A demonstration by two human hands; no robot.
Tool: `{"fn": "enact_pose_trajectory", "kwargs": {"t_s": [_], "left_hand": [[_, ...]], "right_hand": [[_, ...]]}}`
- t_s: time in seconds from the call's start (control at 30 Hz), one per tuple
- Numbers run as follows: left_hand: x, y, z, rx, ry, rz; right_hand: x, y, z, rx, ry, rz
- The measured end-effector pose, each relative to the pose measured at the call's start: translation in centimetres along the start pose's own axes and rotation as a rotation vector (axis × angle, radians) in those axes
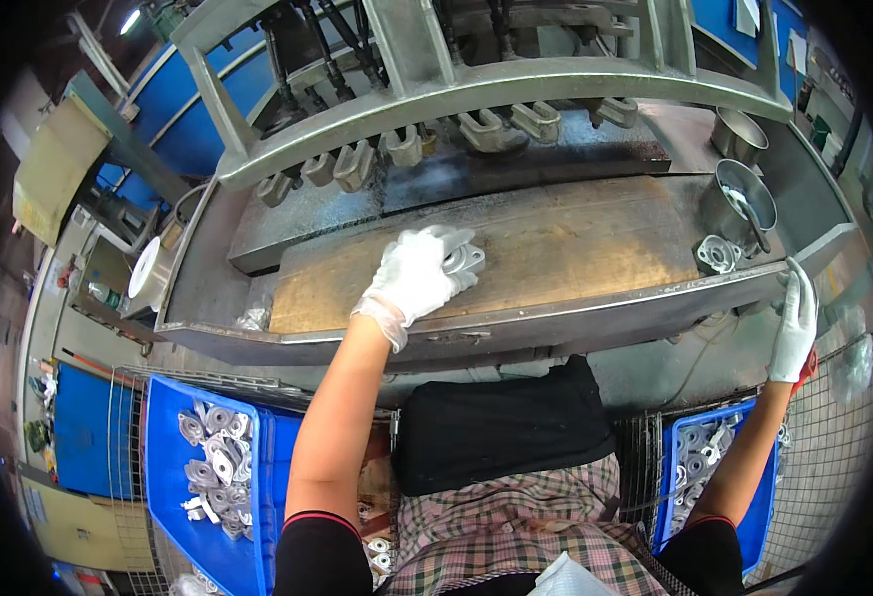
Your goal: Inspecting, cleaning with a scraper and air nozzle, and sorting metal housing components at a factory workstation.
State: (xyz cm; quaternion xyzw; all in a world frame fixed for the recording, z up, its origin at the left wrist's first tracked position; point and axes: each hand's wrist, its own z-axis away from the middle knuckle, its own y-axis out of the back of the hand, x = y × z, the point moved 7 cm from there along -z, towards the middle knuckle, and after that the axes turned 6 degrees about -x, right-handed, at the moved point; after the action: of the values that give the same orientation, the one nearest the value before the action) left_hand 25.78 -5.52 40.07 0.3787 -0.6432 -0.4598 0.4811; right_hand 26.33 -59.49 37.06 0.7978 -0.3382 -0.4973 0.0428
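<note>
My left hand [418,270], in a white glove, is closed round a small grey metal casting [464,260] with a raised ring and a holed ear. It rests on the wooden board [585,238] at the front of the machine. My right hand [796,326], also gloved, is at the right end of the metal tray's front rim [595,304]. Its fingers are stretched out side by side, and I see nothing in them. Something red [806,370] shows beside its wrist; what it is I cannot tell. Another casting [718,254] lies at the board's right end.
Above the board hangs a metal frame [486,87] with a row of clamp-like blocks [355,167]. Two metal pots [738,195] stand at the right. Blue bins [275,447] of castings [222,463] flank my lap, the right bin [766,497] under my right forearm.
</note>
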Motion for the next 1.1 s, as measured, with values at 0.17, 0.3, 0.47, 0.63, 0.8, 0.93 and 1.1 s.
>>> {"fn": "enact_pose_trajectory", "kwargs": {"t_s": [0.17, 0.3, 0.47, 0.63, 0.8, 0.93, 1.1], "left_hand": [[5.7, 8.2, 3.0, 0.312, -0.229, -0.020], [5.4, 7.2, 3.9, 0.617, -0.198, -0.067], [0.2, -2.5, 0.0, 0.024, 0.049, -0.084], [0.0, 0.1, -0.1, -0.039, 0.055, -0.069], [2.6, 4.1, 2.6, 0.477, -0.099, -0.043], [-0.4, -2.7, 0.8, -0.020, 0.189, 0.009], [-1.8, -2.8, 1.4, 0.147, 0.094, 0.325]], "right_hand": [[0.9, 3.4, 0.6, 0.076, -0.082, -0.080], [1.8, 6.5, 1.2, 0.141, -0.058, -0.180], [5.4, 9.9, 1.4, 0.186, -0.045, -0.073], [10.9, 13.3, 2.1, 0.169, -0.160, 0.173], [17.0, 15.6, 5.1, 0.128, -0.245, 0.299], [22.7, 14.6, 8.5, 0.107, -0.464, 0.074], [24.1, 12.4, 10.7, 0.067, -0.461, -0.164]]}}
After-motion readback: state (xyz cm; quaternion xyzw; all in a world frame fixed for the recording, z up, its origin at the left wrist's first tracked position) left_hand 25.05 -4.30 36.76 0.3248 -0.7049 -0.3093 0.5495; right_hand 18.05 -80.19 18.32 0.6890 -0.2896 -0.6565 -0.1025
